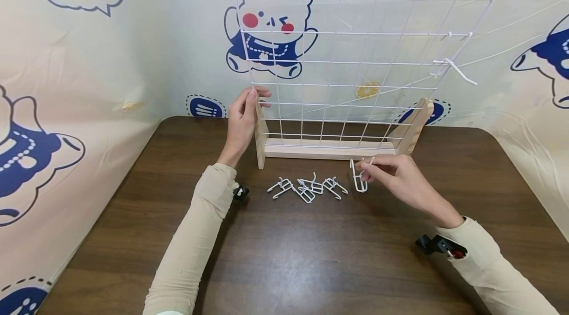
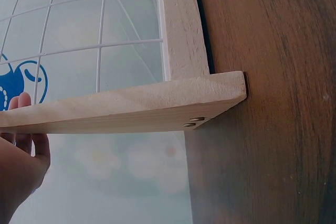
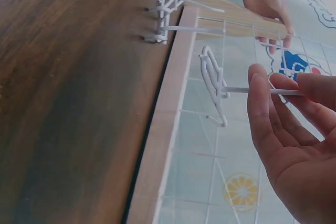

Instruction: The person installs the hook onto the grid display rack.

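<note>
Worktop: its bare front (image 1: 266, 260) is extending before the rack.
Loose hooks: a tangled cluster (image 1: 306, 189) is lying on the worktop, awaiting mounting; overlap is making the count uncertain.
Right hand: it (image 1: 397, 177) is pinching one white hook (image 3: 224, 90) by its rod, holding it just in front of the wooden base, apart from the grid.
Left hand: it (image 1: 242, 120) is gripping the left wooden upright (image 1: 261, 144), apparently steadying the rack.
Wire grid: it (image 1: 340, 62) is standing between the uprights.
Mounted hook: one (image 1: 458, 70) is already hanging near the grid's right edge; work is seemingly at an early stage.
</note>
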The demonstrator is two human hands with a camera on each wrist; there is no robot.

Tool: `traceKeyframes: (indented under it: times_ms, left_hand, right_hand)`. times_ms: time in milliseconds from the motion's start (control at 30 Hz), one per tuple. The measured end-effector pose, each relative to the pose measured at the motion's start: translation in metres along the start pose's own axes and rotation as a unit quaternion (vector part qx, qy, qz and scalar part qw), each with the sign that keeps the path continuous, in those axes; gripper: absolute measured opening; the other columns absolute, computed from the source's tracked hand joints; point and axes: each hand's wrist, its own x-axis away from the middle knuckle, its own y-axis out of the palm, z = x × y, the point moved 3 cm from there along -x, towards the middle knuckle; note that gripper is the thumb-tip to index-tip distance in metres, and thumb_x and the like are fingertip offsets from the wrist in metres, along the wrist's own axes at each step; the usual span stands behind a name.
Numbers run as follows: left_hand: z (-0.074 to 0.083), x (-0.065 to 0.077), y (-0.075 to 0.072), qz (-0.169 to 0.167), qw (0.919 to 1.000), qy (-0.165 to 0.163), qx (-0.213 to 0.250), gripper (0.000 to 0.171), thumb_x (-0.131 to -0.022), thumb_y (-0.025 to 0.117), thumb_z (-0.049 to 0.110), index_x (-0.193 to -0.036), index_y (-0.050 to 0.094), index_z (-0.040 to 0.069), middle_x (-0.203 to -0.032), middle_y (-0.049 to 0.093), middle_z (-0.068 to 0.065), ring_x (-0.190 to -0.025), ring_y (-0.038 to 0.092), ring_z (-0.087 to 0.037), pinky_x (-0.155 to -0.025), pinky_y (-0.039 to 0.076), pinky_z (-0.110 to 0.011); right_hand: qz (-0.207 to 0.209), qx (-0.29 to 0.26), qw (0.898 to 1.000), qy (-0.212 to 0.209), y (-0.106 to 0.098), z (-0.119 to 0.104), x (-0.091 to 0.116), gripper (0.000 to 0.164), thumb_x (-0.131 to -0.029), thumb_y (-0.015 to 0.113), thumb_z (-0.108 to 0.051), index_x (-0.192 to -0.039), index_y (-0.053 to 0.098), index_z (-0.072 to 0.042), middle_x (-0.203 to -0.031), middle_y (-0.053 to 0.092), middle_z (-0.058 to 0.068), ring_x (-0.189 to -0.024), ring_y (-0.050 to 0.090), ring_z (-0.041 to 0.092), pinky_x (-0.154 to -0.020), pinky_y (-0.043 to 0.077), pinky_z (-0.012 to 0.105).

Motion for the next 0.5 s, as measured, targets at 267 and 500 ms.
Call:
traceKeyframes:
  times_ms: [267, 500]
  left_hand:
    - [0.000, 0.000, 0.000, 0.000, 1.0000, 0.003, 0.002, 0.035, -0.107, 0.038, 0.008, -0.112, 0.060, -0.018, -0.110, 0.062, -0.038, -0.085, 0.068, -0.012, -0.092, 0.050, -0.056]
    - [0.000, 0.001, 0.000, 0.002, 1.0000, 0.000, -0.002, 0.035, -0.107, 0.038, 0.008, -0.112, 0.060, -0.018, -0.110, 0.063, -0.037, -0.088, 0.068, -0.032, -0.092, 0.051, -0.055]
  right_hand:
    - [0.001, -0.007, 1.000, -0.001, -0.007, -0.013, -0.003, 0.017, -0.100, 0.060, -0.010, -0.107, 0.076, -0.006, -0.084, 0.074, 0.000, -0.074, 0.070, 0.018, -0.070, 0.057, 0.020]
    - [-0.005, -0.038, 0.999, -0.024, -0.012, -0.027, -0.009, 0.018, -0.100, 0.059, -0.007, -0.109, 0.074, -0.003, -0.085, 0.075, 0.003, -0.073, 0.071, 0.021, -0.069, 0.059, 0.026]
